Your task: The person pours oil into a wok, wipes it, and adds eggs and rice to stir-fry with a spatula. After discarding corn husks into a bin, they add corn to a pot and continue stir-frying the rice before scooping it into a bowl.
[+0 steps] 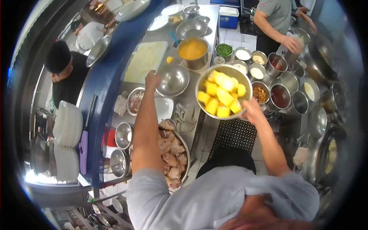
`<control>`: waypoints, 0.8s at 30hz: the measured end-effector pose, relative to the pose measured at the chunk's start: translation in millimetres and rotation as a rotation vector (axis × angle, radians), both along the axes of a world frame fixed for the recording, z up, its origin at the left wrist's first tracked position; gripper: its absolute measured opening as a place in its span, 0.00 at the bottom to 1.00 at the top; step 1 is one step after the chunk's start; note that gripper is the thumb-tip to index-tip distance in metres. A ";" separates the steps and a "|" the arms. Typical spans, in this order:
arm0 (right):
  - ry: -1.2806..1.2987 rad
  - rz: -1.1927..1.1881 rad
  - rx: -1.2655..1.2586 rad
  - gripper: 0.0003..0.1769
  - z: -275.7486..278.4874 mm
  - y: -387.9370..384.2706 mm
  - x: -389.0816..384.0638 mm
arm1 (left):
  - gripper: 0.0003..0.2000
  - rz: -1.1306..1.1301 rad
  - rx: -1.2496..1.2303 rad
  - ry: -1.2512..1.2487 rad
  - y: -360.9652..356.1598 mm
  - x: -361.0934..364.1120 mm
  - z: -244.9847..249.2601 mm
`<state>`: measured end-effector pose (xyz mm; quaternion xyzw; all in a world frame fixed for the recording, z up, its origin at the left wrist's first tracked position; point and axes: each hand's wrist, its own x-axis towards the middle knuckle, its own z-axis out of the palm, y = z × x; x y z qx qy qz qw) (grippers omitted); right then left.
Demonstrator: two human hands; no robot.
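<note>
**Chicken down low, corn bowl riding high**

Closest in, a big chicken bowl (188, 155) full of raw pieces sits by the person's left arm. Further out, the right hand (253, 112) pinches the rim of the corn bowl (234, 71), held tilted over the counter edge just beside the sauce tins (299, 102). The left hand (152, 79) is curled at the empty steel bowl (173, 79); gripping or just touching, can't tell. I'd level that corn bowl, it's piled high. The yellow soup pot (195, 63) sits beyond.
</note>
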<state>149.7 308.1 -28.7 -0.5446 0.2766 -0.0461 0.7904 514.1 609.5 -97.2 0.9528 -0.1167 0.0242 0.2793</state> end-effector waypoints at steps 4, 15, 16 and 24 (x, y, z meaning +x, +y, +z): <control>0.050 -0.236 0.060 0.27 -5.5 3.0 -82.1 | 0.19 -0.117 0.067 -0.065 -64.6 59.8 -25.1; 0.088 -0.491 0.148 0.22 -75.7 -125.6 -134.1 | 0.34 -0.736 0.565 -0.223 -341.3 256.1 -96.8; 0.043 -0.604 0.170 0.24 -75.7 -132.5 -145.8 | 0.34 -0.716 0.541 -0.260 -379.2 240.8 -88.1; -0.192 -1.058 0.162 0.23 -1.0 -119.2 -277.4 | 0.31 -0.631 0.109 -0.391 -426.3 11.1 34.9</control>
